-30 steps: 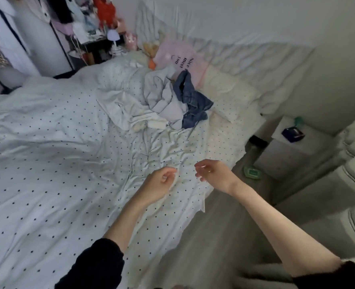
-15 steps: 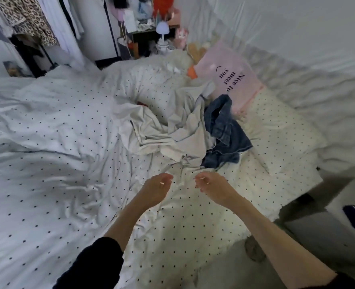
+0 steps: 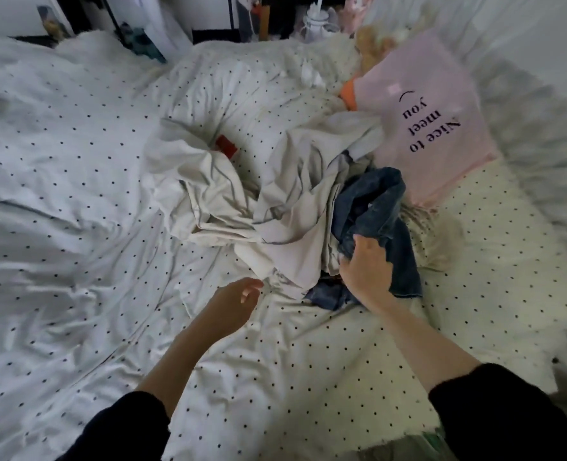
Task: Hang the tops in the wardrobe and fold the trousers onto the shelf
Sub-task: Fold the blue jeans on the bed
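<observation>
On the bed [image 3: 75, 261], right hand [image 3: 365, 272] grips jeans [image 3: 375, 207].

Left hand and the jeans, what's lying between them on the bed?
In the head view, the crumpled pale clothes spill down between the left hand and the jeans, which the right hand grips.

The jeans [image 3: 380, 207] are seen to be heavy blue denim — matt, coarse in weave, with a frayed hem. The white clothes [image 3: 275, 201] beside them are thin, soft cloth, matt and heavily creased. The bed cover [image 3: 75, 261] is smooth, dotted cotton-like fabric, wrinkled throughout. The pink pillow [image 3: 435, 104] is covered in smooth matt cloth with printed lettering. The sleeves [image 3: 508, 414] are dark, matt fabric — slightly fuzzy at the cuff.
</observation>
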